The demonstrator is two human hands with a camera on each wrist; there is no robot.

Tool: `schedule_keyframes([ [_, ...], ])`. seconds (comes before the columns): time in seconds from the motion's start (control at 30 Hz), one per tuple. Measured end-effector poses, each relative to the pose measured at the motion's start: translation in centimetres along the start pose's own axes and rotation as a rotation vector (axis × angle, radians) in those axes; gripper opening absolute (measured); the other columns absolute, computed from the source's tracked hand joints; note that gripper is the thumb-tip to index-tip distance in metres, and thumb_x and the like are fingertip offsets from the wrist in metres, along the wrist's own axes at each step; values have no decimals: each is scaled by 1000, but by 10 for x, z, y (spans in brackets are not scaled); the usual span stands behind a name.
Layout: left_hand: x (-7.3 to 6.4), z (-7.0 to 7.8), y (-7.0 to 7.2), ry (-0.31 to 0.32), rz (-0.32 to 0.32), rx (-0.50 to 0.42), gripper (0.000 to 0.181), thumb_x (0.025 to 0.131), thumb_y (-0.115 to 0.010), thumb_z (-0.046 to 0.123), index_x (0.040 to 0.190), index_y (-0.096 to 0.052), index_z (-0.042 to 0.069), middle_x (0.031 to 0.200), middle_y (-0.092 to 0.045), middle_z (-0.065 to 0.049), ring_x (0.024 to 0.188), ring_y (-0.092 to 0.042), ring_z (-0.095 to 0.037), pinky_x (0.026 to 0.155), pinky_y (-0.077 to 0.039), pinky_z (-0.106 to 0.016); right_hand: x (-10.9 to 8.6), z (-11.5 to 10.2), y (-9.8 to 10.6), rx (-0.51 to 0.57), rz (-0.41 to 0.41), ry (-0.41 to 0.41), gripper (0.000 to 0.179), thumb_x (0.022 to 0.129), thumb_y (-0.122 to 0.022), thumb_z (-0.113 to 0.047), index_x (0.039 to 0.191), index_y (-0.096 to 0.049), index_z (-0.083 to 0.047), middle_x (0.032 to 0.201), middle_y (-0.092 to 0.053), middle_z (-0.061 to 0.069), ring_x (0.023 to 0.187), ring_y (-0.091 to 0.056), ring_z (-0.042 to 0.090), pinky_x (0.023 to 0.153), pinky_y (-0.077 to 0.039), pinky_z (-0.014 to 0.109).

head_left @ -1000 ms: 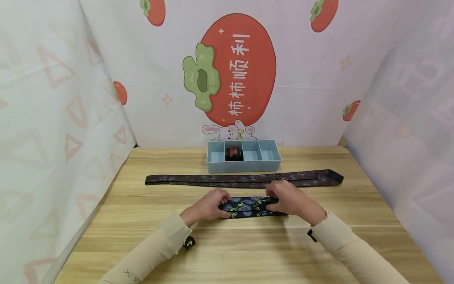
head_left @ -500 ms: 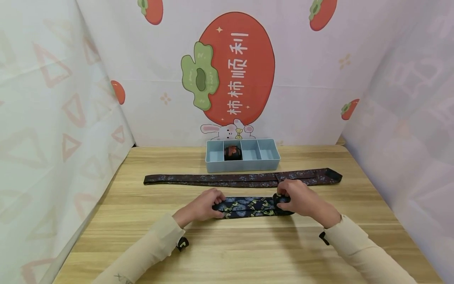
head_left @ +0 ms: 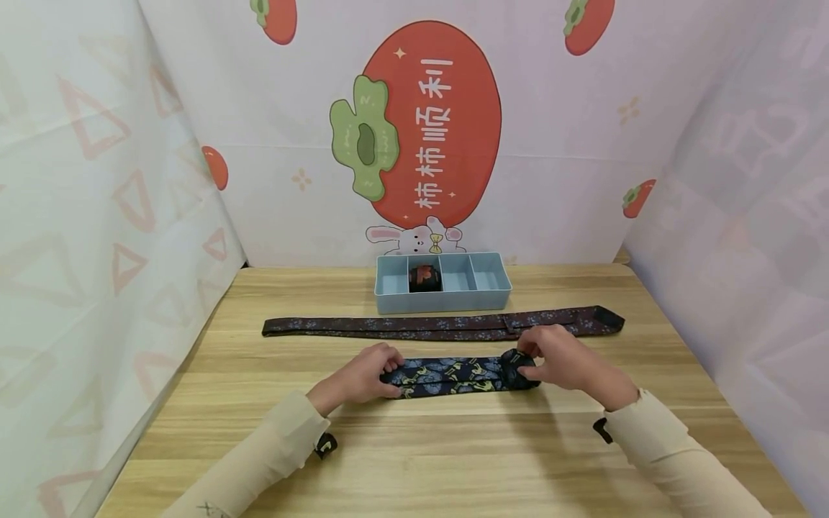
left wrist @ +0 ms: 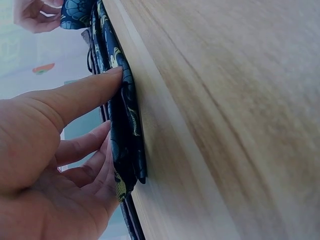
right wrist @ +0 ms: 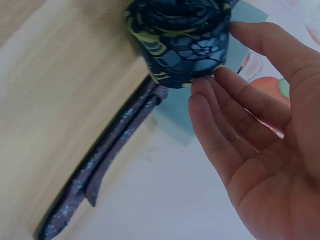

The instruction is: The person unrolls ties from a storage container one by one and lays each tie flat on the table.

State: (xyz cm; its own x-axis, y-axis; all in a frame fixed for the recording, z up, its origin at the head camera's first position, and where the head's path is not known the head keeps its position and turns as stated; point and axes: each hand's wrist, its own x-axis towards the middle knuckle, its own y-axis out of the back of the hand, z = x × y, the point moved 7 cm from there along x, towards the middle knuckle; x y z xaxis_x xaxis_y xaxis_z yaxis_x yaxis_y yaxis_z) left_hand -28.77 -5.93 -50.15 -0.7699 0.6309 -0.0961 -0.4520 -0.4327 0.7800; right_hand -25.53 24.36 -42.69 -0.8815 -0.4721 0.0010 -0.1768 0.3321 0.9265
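A navy necktie (head_left: 447, 378) with blue and yellow figures lies folded lengthwise across the table, its right end wound into a thick roll (head_left: 518, 368). My left hand (head_left: 364, 373) holds the left end, thumb on the near edge and fingertips at the far edge; the left wrist view shows the thumb (left wrist: 95, 92) against the layered cloth. My right hand (head_left: 573, 365) grips the roll between thumb and fingers. In the right wrist view the coiled roll (right wrist: 187, 50) sits at those fingertips, its spiral facing the top of the picture.
Behind lies a dark maroon necktie (head_left: 388, 328) with small blue flowers, stretched out sideways. Farther back stands a pale blue divided box (head_left: 447, 304), with a dark rolled piece (head_left: 424, 279) with a red pattern in its second compartment from the left. White printed cloth (head_left: 550, 216) hangs behind.
My right hand has shifted right, and the roll at the tie's right end shows more fully. The left hand has slid slightly left, with more of the flat strip visible between the hands.
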Motion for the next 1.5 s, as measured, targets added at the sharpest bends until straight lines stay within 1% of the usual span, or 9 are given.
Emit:
schedule_keyframes([
  [0.27,-2,1,1,-3,-6,11,45,88,-87,17,124,-68,0,113,-65,-8,100,-61,-18,92,-56,-40,15,-23,-2,12,-66,60,24,89,-85,-12,109,-75,-3,98,-74,7,84,-67,14,73,-59,33],
  [0.4,-3,1,2,4,-9,6,44,89,-86,17,126,-67,0,113,-64,-8,101,-61,-18,93,-56,-41,19,-30,-12,15,-90,115,19,89,-84,-10,104,-74,-5,93,-71,4,80,-61,13,70,-54,29],
  [0.5,-4,-2,3,18,-12,4,45,90,-86,16,127,-67,1,115,-64,-8,102,-61,-18,94,-55,-42,18,-29,-15,3,-75,126,18,88,-85,-9,100,-73,-7,90,-69,2,78,-58,11,68,-52,28],
  [0.63,-6,-6,4,21,-12,12,46,89,-86,17,128,-67,0,116,-65,-9,104,-62,-19,95,-56,-43,13,-24,-13,-21,-30,108,18,87,-87,-10,96,-71,-8,85,-66,0,74,-54,9,65,-50,27],
  [0.83,-12,-15,9,10,-11,29,46,89,-86,18,127,-67,0,115,-65,-9,102,-62,-18,93,-56,-40,5,-10,-8,-71,16,38,22,86,-89,-17,91,-68,-10,79,-61,-1,67,-44,5,62,-42,26],
  [1.07,-22,-21,18,18,-12,30,46,88,-87,17,126,-67,0,114,-65,-8,101,-61,-17,92,-56,-37,-4,7,-6,-83,6,-44,24,87,-88,-20,99,-72,-7,87,-66,0,72,-53,7,64,-50,29],
  [1.23,-25,-22,21,20,-13,33,46,88,-87,16,125,-67,0,113,-65,-8,100,-61,-16,92,-56,-35,-5,7,-6,-76,-1,-36,23,87,-87,-20,99,-72,-7,87,-66,-1,72,-53,7,64,-49,29],
  [1.4,-25,-21,21,25,-17,39,47,87,-88,16,126,-67,-1,113,-65,-8,100,-61,-17,91,-56,-36,2,-5,-3,-53,-33,0,20,88,-86,-16,98,-72,-7,83,-64,0,69,-48,6,63,-45,27],
  [1.5,-25,-20,21,27,-19,36,47,87,-88,16,126,-67,-2,113,-65,-8,100,-61,-18,91,-56,-36,8,-15,-4,-38,-51,35,19,89,-85,-13,101,-73,-6,87,-68,2,73,-55,9,64,-50,29],
])
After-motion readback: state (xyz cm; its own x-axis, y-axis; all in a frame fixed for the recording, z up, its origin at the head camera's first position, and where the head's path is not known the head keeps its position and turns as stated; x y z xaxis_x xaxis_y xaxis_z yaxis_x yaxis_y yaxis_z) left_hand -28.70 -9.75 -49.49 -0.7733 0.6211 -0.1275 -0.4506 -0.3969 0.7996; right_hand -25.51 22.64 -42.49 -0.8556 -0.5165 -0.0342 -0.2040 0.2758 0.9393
